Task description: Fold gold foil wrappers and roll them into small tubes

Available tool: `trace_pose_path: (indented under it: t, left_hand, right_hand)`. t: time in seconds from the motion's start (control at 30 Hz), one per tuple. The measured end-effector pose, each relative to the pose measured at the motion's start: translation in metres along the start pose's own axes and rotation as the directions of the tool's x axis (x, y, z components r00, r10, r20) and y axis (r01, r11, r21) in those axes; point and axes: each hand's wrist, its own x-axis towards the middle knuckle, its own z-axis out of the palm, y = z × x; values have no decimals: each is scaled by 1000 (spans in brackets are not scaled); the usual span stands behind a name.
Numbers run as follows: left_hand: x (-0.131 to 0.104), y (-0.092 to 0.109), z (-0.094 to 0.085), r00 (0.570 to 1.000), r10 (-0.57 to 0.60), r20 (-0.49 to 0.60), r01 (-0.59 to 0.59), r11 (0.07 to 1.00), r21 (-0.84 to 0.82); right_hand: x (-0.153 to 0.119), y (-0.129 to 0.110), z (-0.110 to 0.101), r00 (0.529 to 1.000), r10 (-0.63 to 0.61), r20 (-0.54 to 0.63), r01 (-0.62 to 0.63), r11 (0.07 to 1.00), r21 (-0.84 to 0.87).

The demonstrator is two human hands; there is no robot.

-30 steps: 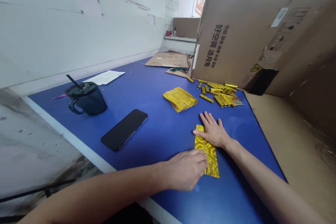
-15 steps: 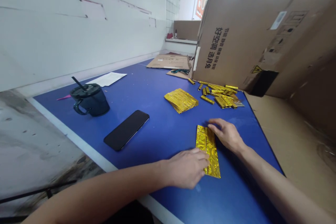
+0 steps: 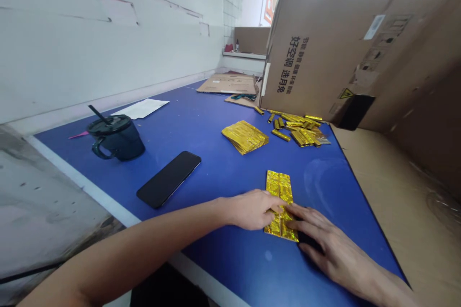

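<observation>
A shiny gold foil paper (image 3: 283,183) lies flat on the blue table, with a lengthwise seam down its middle. On its left half and across the seam rests my left hand (image 3: 252,209), index finger stretched out and the other fingers partly bent. My right hand (image 3: 322,237) lies along the paper's right edge, fingers spread and pressing on the foil; its fingertips come close to my left fingers. Farther back sits a fanned stack of flat gold papers (image 3: 245,136). Behind and right of that is a pile of gold paper rolls (image 3: 302,135).
A black phone (image 3: 169,178) and a dark lidded mug (image 3: 117,139) with a straw stand on the left. White paper (image 3: 142,108) lies near the wall. A large cardboard box (image 3: 324,57) rises at the back right, with flat cardboard (image 3: 228,84) beside it.
My right hand has come down from the paper's top right corner to its lower right side. My left hand has moved up slightly and its index finger is now stretched out.
</observation>
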Motion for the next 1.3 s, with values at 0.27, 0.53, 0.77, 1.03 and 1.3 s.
trace_pose_path:
  t: [0.27,0.53,0.77,1.03,1.3]
  left_hand:
    - [-4,8,-3,999,-34,6,34,999,12]
    - [-7,6,3,1000,-27,7,27,999,-20]
    - [-12,7,10,999,39,-33,-39,999,22]
    - [-12,9,14,998,7,-66,-5,999,41]
    - [-13,10,12,999,-15,-42,16,1000,18]
  right_hand:
    - [3,-2,2,995,-68,-72,64,996,-58]
    - [7,-4,10,982,-79,-173,78,997,-10]
    - [4,-7,5,995,33,-97,-23,995,99]
    - [0,3,11,990,-87,-114,81,995,-53]
    - [5,-6,12,959,109,-261,-39,965,258]
